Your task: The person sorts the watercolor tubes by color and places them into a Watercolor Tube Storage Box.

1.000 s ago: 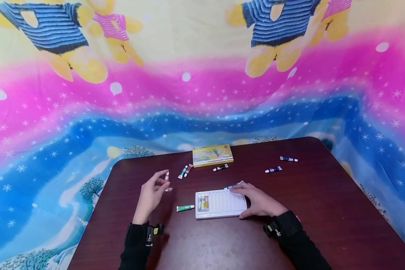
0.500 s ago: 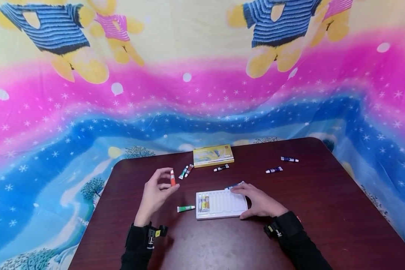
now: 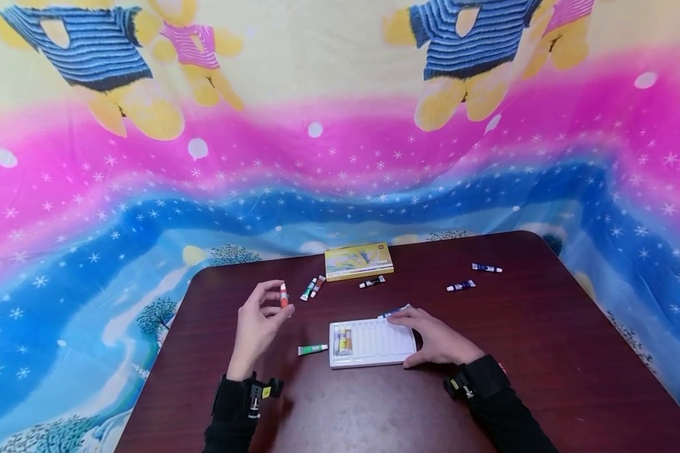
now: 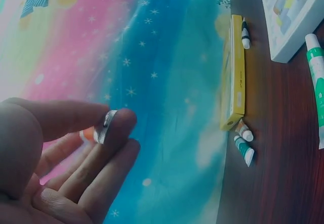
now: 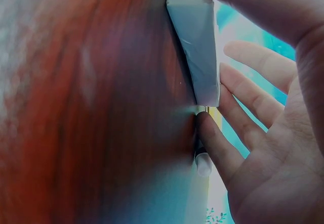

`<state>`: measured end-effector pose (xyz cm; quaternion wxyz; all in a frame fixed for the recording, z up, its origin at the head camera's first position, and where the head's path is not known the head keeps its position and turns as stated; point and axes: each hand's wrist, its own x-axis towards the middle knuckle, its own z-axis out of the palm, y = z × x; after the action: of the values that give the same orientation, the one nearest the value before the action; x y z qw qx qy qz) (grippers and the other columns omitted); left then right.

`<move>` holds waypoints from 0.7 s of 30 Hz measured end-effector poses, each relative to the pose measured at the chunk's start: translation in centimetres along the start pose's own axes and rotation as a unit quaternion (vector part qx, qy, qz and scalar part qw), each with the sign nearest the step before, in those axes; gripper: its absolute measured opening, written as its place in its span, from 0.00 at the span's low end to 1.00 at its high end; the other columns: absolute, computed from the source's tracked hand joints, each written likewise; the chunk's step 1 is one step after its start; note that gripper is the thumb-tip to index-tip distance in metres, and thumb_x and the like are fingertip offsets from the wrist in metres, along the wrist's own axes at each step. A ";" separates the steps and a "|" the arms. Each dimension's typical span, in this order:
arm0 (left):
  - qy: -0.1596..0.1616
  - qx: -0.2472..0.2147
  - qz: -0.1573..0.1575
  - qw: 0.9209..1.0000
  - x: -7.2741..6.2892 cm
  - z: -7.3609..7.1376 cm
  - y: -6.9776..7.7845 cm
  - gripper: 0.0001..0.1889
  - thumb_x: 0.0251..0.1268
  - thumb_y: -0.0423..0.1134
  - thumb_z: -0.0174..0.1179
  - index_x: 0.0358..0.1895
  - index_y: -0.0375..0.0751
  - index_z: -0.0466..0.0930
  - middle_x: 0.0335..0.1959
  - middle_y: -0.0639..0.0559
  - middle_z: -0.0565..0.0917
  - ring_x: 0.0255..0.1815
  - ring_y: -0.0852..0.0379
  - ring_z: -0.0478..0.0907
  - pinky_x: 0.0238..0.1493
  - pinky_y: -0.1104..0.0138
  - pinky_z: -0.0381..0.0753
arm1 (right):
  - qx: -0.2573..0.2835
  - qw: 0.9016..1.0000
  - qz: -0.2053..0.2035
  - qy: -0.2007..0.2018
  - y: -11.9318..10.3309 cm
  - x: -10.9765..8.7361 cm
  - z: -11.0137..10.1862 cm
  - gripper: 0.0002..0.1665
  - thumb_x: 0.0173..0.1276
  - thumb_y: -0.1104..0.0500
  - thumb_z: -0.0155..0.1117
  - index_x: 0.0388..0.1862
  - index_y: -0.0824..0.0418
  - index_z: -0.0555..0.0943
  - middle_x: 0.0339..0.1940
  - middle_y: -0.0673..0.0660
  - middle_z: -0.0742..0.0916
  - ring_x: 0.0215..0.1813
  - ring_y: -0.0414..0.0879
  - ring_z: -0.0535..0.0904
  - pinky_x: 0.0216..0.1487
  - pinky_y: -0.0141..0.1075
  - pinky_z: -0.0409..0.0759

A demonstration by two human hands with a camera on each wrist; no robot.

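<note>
My left hand (image 3: 256,330) pinches a small orange-red paint tube (image 3: 284,296) between thumb and fingertips, raised above the table, white cap up. In the left wrist view the tube's crimped silver end (image 4: 105,127) shows between thumb and index finger. My right hand (image 3: 439,338) holds the right end of the white plastic tray (image 3: 393,343), thumb at the near corner and fingers at the far edge. Several paint tubes (image 3: 342,340) in yellow and ochre lie in the tray's left slots. A blue tube (image 3: 393,312) lies behind the tray, partly hidden by the right fingers.
A green tube (image 3: 313,349) lies just left of the tray. Farther back are a teal tube (image 3: 308,289), a brownish-red tube (image 3: 318,287), a black tube (image 3: 372,282) and a yellow box (image 3: 359,261). Purple (image 3: 461,285) and dark blue (image 3: 487,268) tubes lie at right.
My left hand has lifted the orange-red tube, moved right, then drifted slightly back left, turning it a little. My right hand and the tray have stayed in place.
</note>
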<state>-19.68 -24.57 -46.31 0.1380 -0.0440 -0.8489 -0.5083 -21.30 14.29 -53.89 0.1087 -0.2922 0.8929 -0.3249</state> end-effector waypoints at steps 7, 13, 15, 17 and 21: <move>-0.054 -0.030 -0.014 0.998 0.1 0.1 0.1 0.25 0.77 0.26 0.55 0.72 0.42 0.61 0.57 0.34 0.82 0.54 0.41 0.88 0.57 0.58 0.86 | -0.006 1.000 -0.010 0.003 0.0 -0.1 -0.1 0.52 0.53 0.48 0.86 0.77 0.54 0.73 0.76 0.59 0.73 0.78 0.62 0.65 0.70 0.58 0.74; -0.090 -0.074 -0.010 0.993 0.0 0.4 0.0 0.23 0.82 0.25 0.44 0.74 0.38 0.54 0.59 0.32 0.79 0.57 0.37 0.86 0.63 0.53 0.83 | -0.009 1.000 -0.011 0.005 -0.1 -0.2 0.0 0.52 0.54 0.48 0.85 0.77 0.53 0.73 0.76 0.59 0.74 0.75 0.59 0.68 0.68 0.56 0.75; -0.085 -0.062 -0.002 0.994 0.0 0.4 0.0 0.23 0.81 0.26 0.47 0.73 0.41 0.59 0.57 0.33 0.82 0.54 0.40 0.88 0.60 0.52 0.84 | -0.011 1.000 -0.014 0.006 -0.1 -0.2 0.1 0.52 0.54 0.48 0.85 0.77 0.53 0.73 0.75 0.59 0.74 0.75 0.59 0.68 0.68 0.56 0.76; -0.072 -0.046 0.007 0.996 0.0 0.4 0.0 0.22 0.80 0.28 0.52 0.71 0.43 0.65 0.54 0.36 0.86 0.51 0.44 0.89 0.58 0.52 0.85 | -0.009 1.000 -0.013 0.005 -0.1 -0.2 0.1 0.52 0.54 0.48 0.85 0.77 0.53 0.73 0.75 0.58 0.74 0.74 0.58 0.69 0.68 0.55 0.76; -0.050 -0.028 0.009 0.998 0.0 0.3 0.0 0.16 0.81 0.33 0.54 0.66 0.42 0.72 0.53 0.39 0.88 0.50 0.48 0.90 0.62 0.49 0.82 | -0.007 1.000 -0.012 0.003 0.0 -0.1 0.1 0.52 0.54 0.48 0.85 0.77 0.53 0.73 0.76 0.58 0.73 0.74 0.57 0.68 0.68 0.55 0.76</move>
<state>-19.72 -24.28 -46.42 0.0989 -0.0809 -0.8398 -0.5276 -21.14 14.32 -54.02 0.1005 -0.3028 0.8918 -0.3209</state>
